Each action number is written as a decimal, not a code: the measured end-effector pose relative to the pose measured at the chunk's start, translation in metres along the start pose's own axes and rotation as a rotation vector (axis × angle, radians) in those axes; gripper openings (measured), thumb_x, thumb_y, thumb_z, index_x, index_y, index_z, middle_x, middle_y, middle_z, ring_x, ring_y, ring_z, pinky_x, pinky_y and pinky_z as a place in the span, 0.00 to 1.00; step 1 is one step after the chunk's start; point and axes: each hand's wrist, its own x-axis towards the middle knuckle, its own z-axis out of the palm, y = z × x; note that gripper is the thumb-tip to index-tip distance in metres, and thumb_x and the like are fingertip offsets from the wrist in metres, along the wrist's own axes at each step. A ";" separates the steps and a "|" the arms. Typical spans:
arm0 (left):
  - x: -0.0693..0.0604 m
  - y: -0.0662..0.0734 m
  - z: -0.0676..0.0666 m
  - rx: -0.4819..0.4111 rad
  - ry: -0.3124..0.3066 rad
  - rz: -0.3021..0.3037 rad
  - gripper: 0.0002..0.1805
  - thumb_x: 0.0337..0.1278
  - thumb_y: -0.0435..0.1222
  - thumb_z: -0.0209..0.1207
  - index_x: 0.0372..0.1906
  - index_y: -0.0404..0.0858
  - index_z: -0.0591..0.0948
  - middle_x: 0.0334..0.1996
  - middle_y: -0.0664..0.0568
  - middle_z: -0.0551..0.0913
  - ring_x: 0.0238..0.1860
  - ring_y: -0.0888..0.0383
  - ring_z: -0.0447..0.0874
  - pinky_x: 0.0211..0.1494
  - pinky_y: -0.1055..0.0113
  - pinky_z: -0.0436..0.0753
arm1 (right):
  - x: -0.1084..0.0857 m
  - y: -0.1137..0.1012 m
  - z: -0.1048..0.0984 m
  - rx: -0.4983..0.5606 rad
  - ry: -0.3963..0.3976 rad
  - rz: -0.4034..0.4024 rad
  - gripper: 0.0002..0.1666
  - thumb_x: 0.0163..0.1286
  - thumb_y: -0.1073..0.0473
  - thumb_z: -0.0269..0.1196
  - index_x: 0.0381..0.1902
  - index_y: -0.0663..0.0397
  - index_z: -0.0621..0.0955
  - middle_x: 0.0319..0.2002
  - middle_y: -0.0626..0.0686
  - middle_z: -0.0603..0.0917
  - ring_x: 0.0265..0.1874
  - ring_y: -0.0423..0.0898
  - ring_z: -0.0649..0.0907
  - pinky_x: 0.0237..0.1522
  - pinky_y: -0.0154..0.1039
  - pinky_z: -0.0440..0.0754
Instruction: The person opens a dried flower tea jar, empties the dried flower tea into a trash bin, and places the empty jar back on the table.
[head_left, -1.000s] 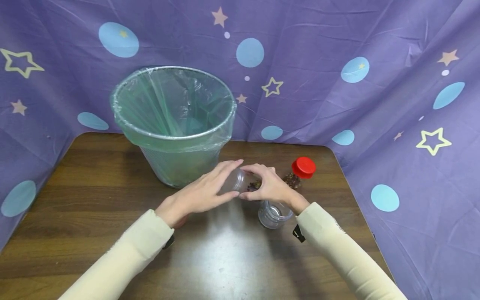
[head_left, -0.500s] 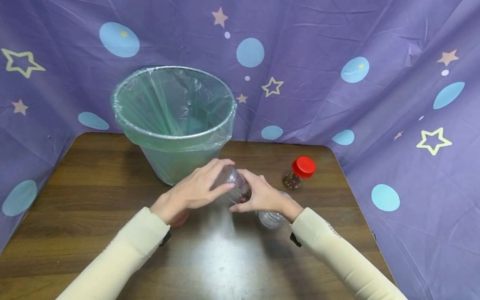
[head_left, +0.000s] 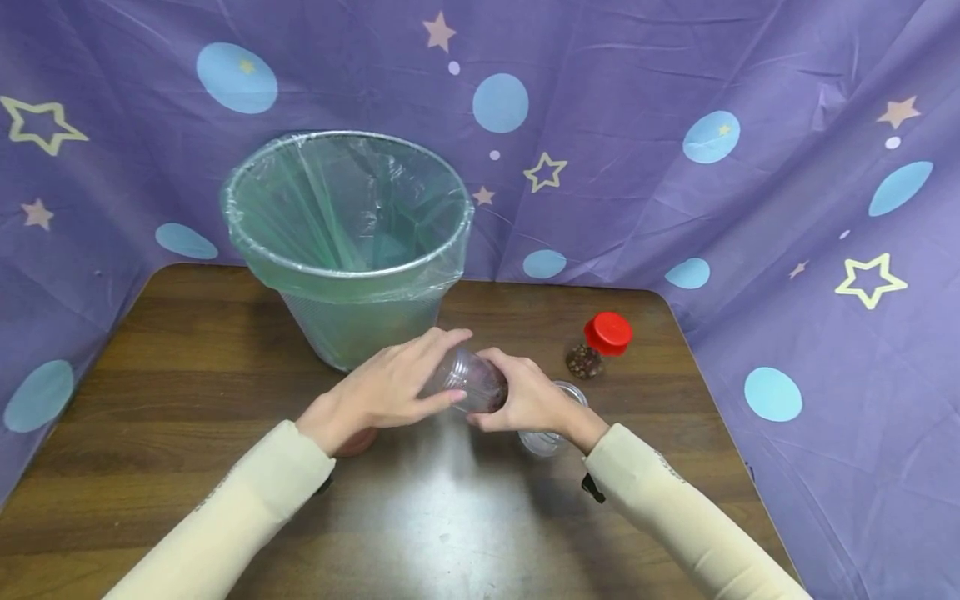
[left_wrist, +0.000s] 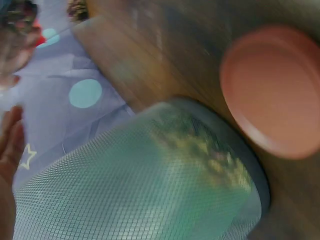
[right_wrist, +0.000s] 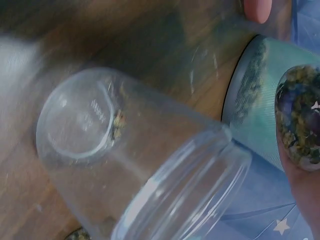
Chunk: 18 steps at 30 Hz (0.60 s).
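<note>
My left hand [head_left: 382,387] and right hand [head_left: 528,396] hold a clear plastic jar [head_left: 468,379] tilted above the table. My left fingers and thumb grip its left end; I cannot tell whether a clear lid or second container is there. My right fingers and thumb curl round its right end. Dark dried petals or buds [right_wrist: 302,117] lie at the jar's base, also in the right wrist view. Under my right wrist stands another clear, wide-mouthed jar [head_left: 543,437], lidless, with a few bits at its bottom. A round reddish-orange dish or lid [left_wrist: 277,92] lies beneath my left wrist.
A mesh bin [head_left: 360,325] with a green liner stands at the back left; dried bits [left_wrist: 205,155] show through its lower wall. At the back right is a small jar [head_left: 585,361] of dried bits with a red lid [head_left: 608,333]. A purple curtain [head_left: 592,92] borders the table.
Both hands have moved left and nearer with the jar. Its right end has turned downward, and the dried contents now lie at that end.
</note>
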 end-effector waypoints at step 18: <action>0.000 -0.003 0.012 0.263 0.303 0.228 0.33 0.69 0.62 0.29 0.36 0.39 0.72 0.24 0.54 0.73 0.17 0.62 0.65 0.15 0.67 0.70 | -0.004 -0.017 0.008 0.058 -0.048 0.003 0.37 0.42 0.48 0.76 0.51 0.50 0.77 0.34 0.45 0.84 0.29 0.37 0.81 0.30 0.29 0.80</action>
